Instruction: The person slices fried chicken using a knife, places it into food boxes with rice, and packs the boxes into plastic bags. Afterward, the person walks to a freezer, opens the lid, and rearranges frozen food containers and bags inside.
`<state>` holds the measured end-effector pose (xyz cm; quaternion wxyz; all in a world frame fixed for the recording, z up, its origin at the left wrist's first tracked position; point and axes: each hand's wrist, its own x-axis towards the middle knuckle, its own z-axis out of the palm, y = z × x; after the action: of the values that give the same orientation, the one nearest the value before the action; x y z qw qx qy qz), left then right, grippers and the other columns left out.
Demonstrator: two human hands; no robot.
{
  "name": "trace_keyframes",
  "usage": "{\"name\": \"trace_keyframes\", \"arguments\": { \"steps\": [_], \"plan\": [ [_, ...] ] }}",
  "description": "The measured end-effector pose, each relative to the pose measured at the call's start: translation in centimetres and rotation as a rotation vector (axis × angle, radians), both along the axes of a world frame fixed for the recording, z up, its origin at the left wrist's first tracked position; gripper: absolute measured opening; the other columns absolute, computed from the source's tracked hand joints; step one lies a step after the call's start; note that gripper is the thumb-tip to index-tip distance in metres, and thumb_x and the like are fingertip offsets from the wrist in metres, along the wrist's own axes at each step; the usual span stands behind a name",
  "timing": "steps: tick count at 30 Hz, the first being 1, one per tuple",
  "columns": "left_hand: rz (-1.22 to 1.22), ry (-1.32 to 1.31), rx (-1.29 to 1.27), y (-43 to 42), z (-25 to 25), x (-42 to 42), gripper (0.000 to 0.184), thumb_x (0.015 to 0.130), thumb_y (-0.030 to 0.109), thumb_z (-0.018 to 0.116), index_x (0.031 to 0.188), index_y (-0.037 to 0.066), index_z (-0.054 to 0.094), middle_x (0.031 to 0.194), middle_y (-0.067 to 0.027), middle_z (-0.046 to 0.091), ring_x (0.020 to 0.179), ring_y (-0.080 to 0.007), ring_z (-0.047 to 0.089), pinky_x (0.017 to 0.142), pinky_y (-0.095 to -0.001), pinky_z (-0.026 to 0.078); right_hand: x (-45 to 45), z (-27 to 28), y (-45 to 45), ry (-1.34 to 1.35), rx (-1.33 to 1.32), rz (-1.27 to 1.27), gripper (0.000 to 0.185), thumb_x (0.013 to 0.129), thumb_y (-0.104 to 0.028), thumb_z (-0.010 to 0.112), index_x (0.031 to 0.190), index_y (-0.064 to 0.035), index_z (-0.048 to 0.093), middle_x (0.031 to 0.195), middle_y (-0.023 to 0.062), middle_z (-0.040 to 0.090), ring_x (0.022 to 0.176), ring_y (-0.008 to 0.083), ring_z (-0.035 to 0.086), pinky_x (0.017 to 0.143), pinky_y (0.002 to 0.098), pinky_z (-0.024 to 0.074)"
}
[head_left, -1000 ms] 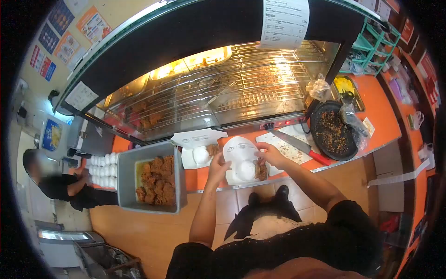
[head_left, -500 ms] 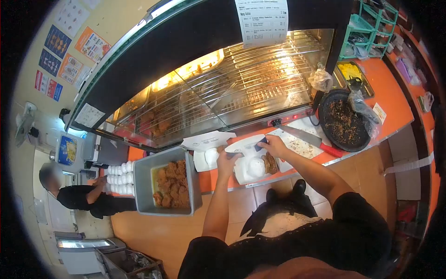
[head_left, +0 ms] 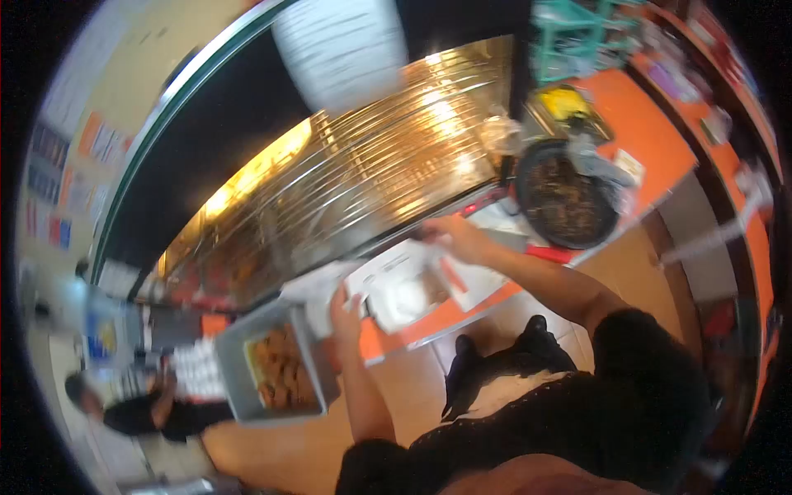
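The view is blurred by motion. My left hand [head_left: 345, 315] is at the left edge of an open white takeaway box [head_left: 388, 272], its fingers and thumb closed at the lid's corner. Inside the box is a white mound [head_left: 404, 301] that looks like rice, with something brownish beside it. My right hand [head_left: 459, 238] is beyond the box, near the foot of the warming cabinet. Its fingers are bent together by a small dark thing that I cannot make out. Right of that hand is the red handle [head_left: 549, 254] of a knife; its blade is partly hidden by my forearm.
A grey tub [head_left: 319, 363] of fried chicken stands left of the box. The lit warming cabinet [head_left: 355, 177] with wire racks is behind. A round black pan [head_left: 565, 194] with brown crumbs and a tray of yellow food [head_left: 565, 103] are at right. Another person [head_left: 157, 408] stands far left.
My right hand has left the box's lid and moved back toward the cabinet's foot. My left hand remains at the box's left side. The whole view has shifted and blurred.
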<state>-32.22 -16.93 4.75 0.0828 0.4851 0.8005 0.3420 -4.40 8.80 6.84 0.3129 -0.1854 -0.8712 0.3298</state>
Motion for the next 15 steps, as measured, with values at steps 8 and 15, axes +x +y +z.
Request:
{"name": "trace_keyframes", "arguments": {
  "steps": [8, 15],
  "plan": [
    [0.27, 0.42, 0.315, -6.1, -1.4, 19.5, 0.026, 0.095, 0.007, 0.061, 0.116, -0.007, 0.059, 0.119, -0.0241, 0.059, 0.114, -0.0388, 0.056, 0.094, -0.0472, 0.046, 31.7, 3.0, -9.3, -0.368, -0.789, 0.714, 0.052, 0.107, -0.035, 0.044, 0.146, -0.0011, 0.044, 0.155, 0.0178, 0.038, 0.145, 0.0277, 0.033, 0.12, 0.0387, 0.0243],
    [0.119, -0.449, -0.292, 1.3, -6.8, 52.4, 0.022, 0.099, 0.018, 0.052, 0.103, -0.002, 0.062, 0.101, -0.0168, 0.064, 0.089, -0.0324, 0.061, 0.077, -0.0428, 0.048, 61.5, 5.8, 10.7, -0.525, -1.168, 0.648, 0.04, 0.107, -0.031, 0.046, 0.124, -0.0012, 0.066, 0.125, 0.0114, 0.067, 0.118, 0.0218, 0.061, 0.105, 0.0348, 0.0442]
  ]
}}
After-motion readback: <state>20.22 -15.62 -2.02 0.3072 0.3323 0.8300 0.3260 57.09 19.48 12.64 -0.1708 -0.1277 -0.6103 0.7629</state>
